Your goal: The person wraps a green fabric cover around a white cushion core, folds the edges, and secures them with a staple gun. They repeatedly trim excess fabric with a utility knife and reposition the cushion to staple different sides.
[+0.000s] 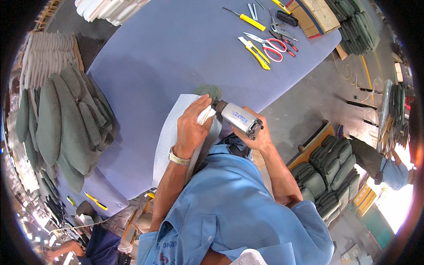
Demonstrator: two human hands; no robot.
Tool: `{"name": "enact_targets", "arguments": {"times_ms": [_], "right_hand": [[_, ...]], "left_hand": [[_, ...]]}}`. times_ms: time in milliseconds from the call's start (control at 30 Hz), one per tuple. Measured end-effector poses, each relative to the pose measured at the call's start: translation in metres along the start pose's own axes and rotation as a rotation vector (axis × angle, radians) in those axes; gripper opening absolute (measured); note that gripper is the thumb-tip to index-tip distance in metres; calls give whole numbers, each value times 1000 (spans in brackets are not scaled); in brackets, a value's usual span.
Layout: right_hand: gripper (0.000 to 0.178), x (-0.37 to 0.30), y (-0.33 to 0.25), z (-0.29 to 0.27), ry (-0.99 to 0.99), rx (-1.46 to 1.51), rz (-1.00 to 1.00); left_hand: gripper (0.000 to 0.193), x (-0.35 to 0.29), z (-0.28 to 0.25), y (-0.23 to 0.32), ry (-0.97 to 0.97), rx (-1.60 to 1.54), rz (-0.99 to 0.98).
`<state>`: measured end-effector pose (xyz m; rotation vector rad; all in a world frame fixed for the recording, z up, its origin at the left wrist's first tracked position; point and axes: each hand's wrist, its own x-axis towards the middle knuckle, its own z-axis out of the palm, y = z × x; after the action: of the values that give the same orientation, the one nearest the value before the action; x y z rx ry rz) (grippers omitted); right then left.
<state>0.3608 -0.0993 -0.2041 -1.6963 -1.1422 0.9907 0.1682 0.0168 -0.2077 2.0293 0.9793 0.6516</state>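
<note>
Our left hand (193,126) grips a pale, curved fabric panel (164,148). Our right hand (261,136) clamps a blocky silver metal tool (238,118).

I note characters in 2 places. Item 1: 1 row of blue characters (241,116), handwritten in appearance, on the casing of the silver tool (231,114) gripped in my right hand (261,130), at 2 o'clock from the centre of view. Item 2: blue lettering (168,244) on the chest of my light-blue shirt (234,185), at 7 o'clock, appearing inverted; a partly visible emblem (163,258) containing red sits beside it at 6 o'clock.
</note>
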Motion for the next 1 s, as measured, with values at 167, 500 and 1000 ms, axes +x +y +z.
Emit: {"name": "enact_targets", "arguments": {"times_ms": [167,500,1000], "right_hand": [[39,-3,0,-1,-27,-24,-88],[42,7,-16,-5,-132,-83,45],[30,-6,7,-7,2,-41,-131]], "left_hand": [[51,-1,1,2,0,22,-1],[54,-4,5,0,6,-24,-19],[71,0,5,13,-37,1,-77]]}}
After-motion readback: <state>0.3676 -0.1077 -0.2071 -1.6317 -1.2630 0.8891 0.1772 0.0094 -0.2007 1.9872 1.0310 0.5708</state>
